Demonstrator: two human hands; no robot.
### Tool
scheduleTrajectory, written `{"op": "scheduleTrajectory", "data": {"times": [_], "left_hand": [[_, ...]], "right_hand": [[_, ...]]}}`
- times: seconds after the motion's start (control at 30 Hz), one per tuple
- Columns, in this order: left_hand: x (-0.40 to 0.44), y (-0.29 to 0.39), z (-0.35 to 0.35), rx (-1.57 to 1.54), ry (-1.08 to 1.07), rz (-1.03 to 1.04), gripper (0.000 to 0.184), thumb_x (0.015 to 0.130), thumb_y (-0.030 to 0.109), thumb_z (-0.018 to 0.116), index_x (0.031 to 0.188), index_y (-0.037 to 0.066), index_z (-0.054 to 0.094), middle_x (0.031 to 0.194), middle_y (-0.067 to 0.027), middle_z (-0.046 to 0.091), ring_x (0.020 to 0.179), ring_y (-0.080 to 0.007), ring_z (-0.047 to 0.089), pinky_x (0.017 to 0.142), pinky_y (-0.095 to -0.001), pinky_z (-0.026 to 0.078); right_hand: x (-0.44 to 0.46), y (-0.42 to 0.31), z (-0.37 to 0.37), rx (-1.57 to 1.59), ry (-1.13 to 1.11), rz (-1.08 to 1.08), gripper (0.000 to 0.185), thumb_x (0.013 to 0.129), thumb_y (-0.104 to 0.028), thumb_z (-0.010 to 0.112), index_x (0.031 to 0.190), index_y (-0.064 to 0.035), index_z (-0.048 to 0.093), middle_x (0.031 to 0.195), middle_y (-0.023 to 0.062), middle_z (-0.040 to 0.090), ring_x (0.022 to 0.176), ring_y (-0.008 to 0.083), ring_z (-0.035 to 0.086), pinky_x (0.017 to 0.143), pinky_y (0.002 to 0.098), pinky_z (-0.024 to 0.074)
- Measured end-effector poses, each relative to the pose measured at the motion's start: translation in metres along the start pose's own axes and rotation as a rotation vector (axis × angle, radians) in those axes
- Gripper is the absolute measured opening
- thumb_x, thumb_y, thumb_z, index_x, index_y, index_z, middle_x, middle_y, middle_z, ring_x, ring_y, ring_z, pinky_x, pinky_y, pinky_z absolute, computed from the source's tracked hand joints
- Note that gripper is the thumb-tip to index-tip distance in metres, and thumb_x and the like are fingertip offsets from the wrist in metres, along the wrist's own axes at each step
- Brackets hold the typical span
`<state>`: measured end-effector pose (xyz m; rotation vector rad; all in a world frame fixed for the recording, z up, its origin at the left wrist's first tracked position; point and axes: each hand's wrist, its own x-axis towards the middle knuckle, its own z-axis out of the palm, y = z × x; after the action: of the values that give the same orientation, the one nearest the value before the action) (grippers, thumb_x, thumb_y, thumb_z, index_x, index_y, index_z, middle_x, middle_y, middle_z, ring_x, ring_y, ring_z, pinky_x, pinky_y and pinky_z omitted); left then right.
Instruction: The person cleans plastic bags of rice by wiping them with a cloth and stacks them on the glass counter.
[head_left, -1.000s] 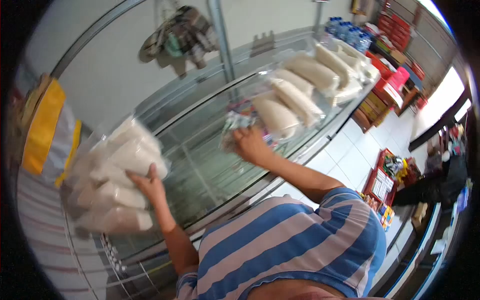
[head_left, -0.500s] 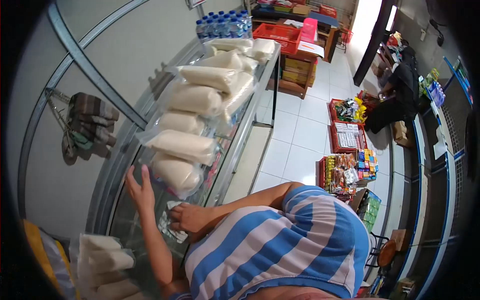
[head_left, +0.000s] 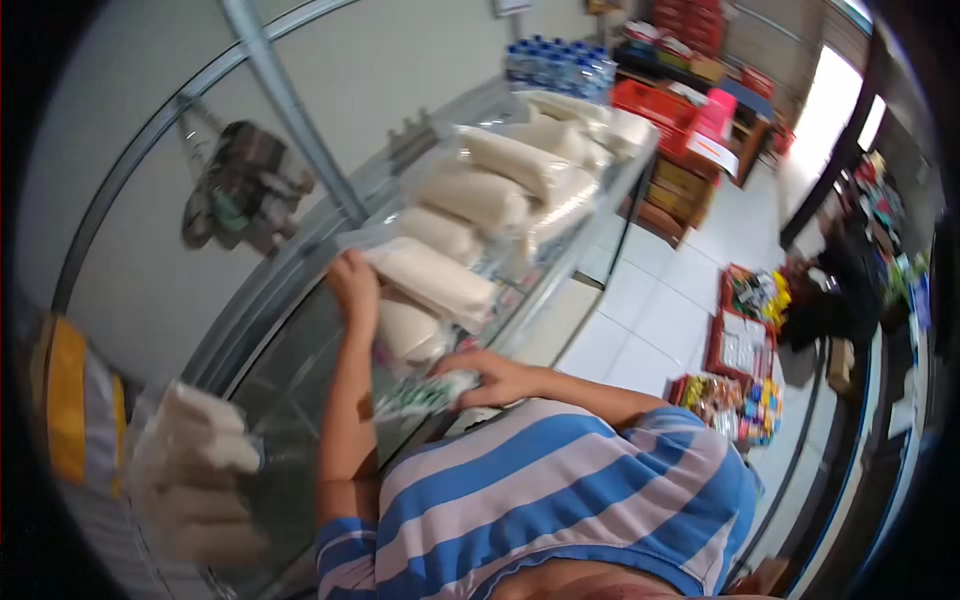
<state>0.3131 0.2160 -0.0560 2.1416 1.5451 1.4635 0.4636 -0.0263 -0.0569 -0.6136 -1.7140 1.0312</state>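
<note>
Clear plastic bags packed with an off-white filling lie in a row on the glass counter (head_left: 290, 400). My left hand (head_left: 352, 285) is at the wall-side end of a near bag (head_left: 430, 277), its fingers curled on the loose plastic. Another filled bag (head_left: 408, 328) lies just on my side of that one. In my right hand (head_left: 492, 380) is a crumpled white and green cloth or wrapper (head_left: 425, 394), blurred, held low over the glass by the counter's front edge. Its exact kind does not show.
Blue-capped water bottles (head_left: 560, 68) stand at the counter's far end, near a red crate (head_left: 655, 105). More filled bags (head_left: 205, 430) are at the lower left. Goods in red crates (head_left: 740, 345) sit on the floor, where a person in dark clothes (head_left: 845, 280) bends.
My left hand has gone from open on the glass to the bag's end. My right hand has moved toward the front edge, lifting the crumpled piece. The view has turned.
</note>
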Motion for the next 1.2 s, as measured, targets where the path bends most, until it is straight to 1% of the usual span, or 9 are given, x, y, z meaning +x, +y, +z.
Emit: {"op": "scheduleTrajectory", "data": {"times": [0.23, 0.3, 0.47, 0.63, 0.8, 0.9, 0.97, 1.13, 1.2], "left_hand": [[-0.044, 0.121, -0.105, -0.329, 0.119, -0.022, 0.032, 0.091, 0.018, 0.044, 0.077, -0.003, 0.063, 0.062, -0.0202, 0.058, 0.054, -0.035, 0.048, 0.057, -0.0447, 0.04], [-0.054, 0.149, -0.134, -0.518, 0.121, 0.133, 0.029, 0.096, 0.017, 0.042, 0.082, 0.0, 0.061, 0.066, -0.009, 0.06, 0.053, -0.0168, 0.045, 0.052, -0.0331, 0.037], [-0.085, 0.148, -0.177, -0.495, 0.042, 0.574, 0.017, 0.09, 0.011, 0.049, 0.081, -0.001, 0.058, 0.06, -0.0111, 0.053, 0.044, -0.0217, 0.038, 0.045, -0.0335, 0.033], [-0.113, 0.128, -0.241, -0.321, -0.025, 0.553, 0.008, 0.085, 0.002, 0.053, 0.088, -0.005, 0.057, 0.063, -0.0131, 0.054, 0.043, -0.0264, 0.041, 0.044, -0.0359, 0.037], [-0.117, 0.085, -0.286, -0.23, 0.289, 0.445, 0.008, 0.086, 0.001, 0.051, 0.079, -0.001, 0.056, 0.057, -0.0082, 0.051, 0.043, -0.0189, 0.031, 0.043, -0.0346, 0.033], [-0.115, 0.075, -0.297, -0.359, 0.575, 0.234, 0.028, 0.093, 0.011, 0.043, 0.077, -0.002, 0.062, 0.065, -0.0083, 0.061, 0.056, -0.017, 0.052, 0.06, -0.0288, 0.046], [-0.105, 0.095, -0.312, -0.654, 0.826, 0.053, 0.037, 0.094, 0.02, 0.037, 0.069, 0.002, 0.058, 0.065, -0.008, 0.062, 0.06, -0.0184, 0.054, 0.055, -0.0301, 0.045], [-0.12, 0.072, -0.345, -0.618, 1.01, -0.098, 0.041, 0.094, 0.024, 0.029, 0.08, 0.0, 0.06, 0.075, -0.0125, 0.066, 0.068, -0.0223, 0.06, 0.061, -0.0312, 0.049], [-0.13, 0.065, -0.358, -0.568, 1.015, -0.056, 0.04, 0.094, 0.024, 0.029, 0.082, 0.0, 0.06, 0.077, -0.0131, 0.067, 0.068, -0.0227, 0.06, 0.061, -0.0316, 0.049]], "right_hand": [[0.004, -0.088, -0.039, -0.088, 0.773, -0.296, 0.064, 0.065, -0.014, 0.069, 0.126, 0.0015, 0.055, 0.123, 0.0164, 0.056, 0.104, 0.0289, 0.057, 0.095, 0.0398, 0.0433], [0.026, -0.115, -0.034, -0.257, 0.78, -0.421, 0.067, 0.065, -0.017, 0.069, 0.128, -0.0008, 0.054, 0.125, 0.0184, 0.053, 0.109, 0.0315, 0.054, 0.1, 0.0432, 0.0395], [0.081, -0.18, 0.005, -1.217, 0.229, -0.295, 0.059, 0.072, -0.029, 0.074, 0.123, -0.0036, 0.057, 0.117, 0.0156, 0.058, 0.103, 0.0279, 0.057, 0.091, 0.0418, 0.0435], [0.091, -0.17, 0.016, -0.734, -0.198, 0.076, 0.053, 0.076, -0.03, 0.075, 0.118, -0.0032, 0.058, 0.101, 0.0117, 0.064, 0.083, 0.024, 0.062, 0.081, 0.0365, 0.047], [0.096, -0.147, 0.05, -0.301, 0.106, -0.014, 0.046, 0.077, -0.024, 0.074, 0.112, -0.0005, 0.058, 0.088, 0.0088, 0.067, 0.067, 0.0232, 0.061, 0.075, 0.0313, 0.0486], [0.097, -0.09, 0.13, -0.072, 0.459, -0.082, 0.04, 0.075, -0.021, 0.075, 0.109, -0.0049, 0.062, 0.107, 0.0128, 0.064, 0.085, 0.0298, 0.062, 0.083, 0.0392, 0.0477], [0.098, -0.029, 0.175, -0.221, 0.57, -0.674, 0.027, 0.077, -0.021, 0.072, 0.103, -0.0129, 0.067, 0.129, 0.0147, 0.055, 0.109, 0.0381, 0.054, 0.093, 0.0511, 0.0423], [0.088, -0.033, 0.179, -0.711, 0.086, -1.014, 0.026, 0.079, -0.014, 0.061, 0.103, -0.019, 0.069, 0.138, 0.0196, 0.045, 0.124, 0.0449, 0.043, 0.098, 0.0607, 0.0346], [0.065, 0.017, 0.183, -0.5, -0.018, -0.731, 0.026, 0.078, -0.013, 0.061, 0.103, -0.0183, 0.069, 0.137, 0.0193, 0.046, 0.122, 0.0444, 0.044, 0.099, 0.0591, 0.0353]]}}
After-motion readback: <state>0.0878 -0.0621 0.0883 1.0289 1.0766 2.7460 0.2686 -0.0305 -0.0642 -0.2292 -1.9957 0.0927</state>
